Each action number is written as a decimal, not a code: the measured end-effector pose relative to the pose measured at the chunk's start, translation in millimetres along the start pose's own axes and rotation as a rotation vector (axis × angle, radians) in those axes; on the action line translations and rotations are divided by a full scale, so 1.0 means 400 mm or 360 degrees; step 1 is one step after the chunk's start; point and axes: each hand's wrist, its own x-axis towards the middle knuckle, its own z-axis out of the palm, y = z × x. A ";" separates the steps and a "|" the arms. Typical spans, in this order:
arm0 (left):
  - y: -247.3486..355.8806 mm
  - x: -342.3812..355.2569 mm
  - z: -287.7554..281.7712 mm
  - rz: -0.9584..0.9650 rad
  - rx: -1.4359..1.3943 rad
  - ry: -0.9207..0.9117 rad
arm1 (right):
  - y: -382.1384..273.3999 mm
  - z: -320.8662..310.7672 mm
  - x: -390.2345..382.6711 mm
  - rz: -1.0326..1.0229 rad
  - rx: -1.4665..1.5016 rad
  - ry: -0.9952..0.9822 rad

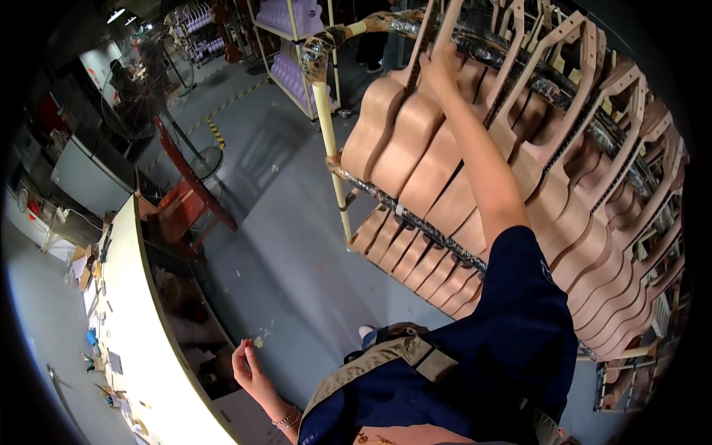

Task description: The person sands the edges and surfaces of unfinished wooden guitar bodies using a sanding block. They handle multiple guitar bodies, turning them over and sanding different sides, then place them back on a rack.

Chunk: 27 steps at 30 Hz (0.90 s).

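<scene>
Right now my right arm is stretched up and out from the dark blue short sleeve, nearly straight at the elbow, forearm bare. My right hand (439, 65) sits at the top of a rack (331, 144) of unfinished wooden guitars, fingers curled over the neck (429, 30) of one guitar (397, 141) near the left end of the upper row; I am grasping that neck just above where it joins the pale body. That guitar stands on edge among its neighbours, bodies packed side by side and touching, necks pointing up through the rack's top rail. A second row of guitar bodies (415, 256) fills the lower tier, just under the wrapped crossbar.

My left hand (248, 367) hangs low at my side, wrist bent back, with a bracelet (285, 420) on the wrist. Thumb and forefinger are pinched together; whether anything small is held between them I cannot tell. It hovers beside the edge of a long pale table (137, 311), not touching it, well apart from the rack.

Grey floor (289, 222) lies between table and rack. A red frame (189, 196) stands at the table's far end, and a large floor fan (141, 96) stands beyond it.
</scene>
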 end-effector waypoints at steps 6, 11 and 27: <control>0.261 0.080 0.162 0.0349 -0.0134 -0.0523 | 0.038 0.013 -0.034 -0.0522 -0.0935 0.0577; 0.567 0.088 0.273 0.0160 -0.1231 -0.1756 | -0.017 0.024 -0.057 -0.0469 -0.0915 0.0636; 0.588 0.092 0.206 0.0262 -0.1958 -0.2263 | -0.067 0.080 0.031 -0.0717 0.0321 0.0342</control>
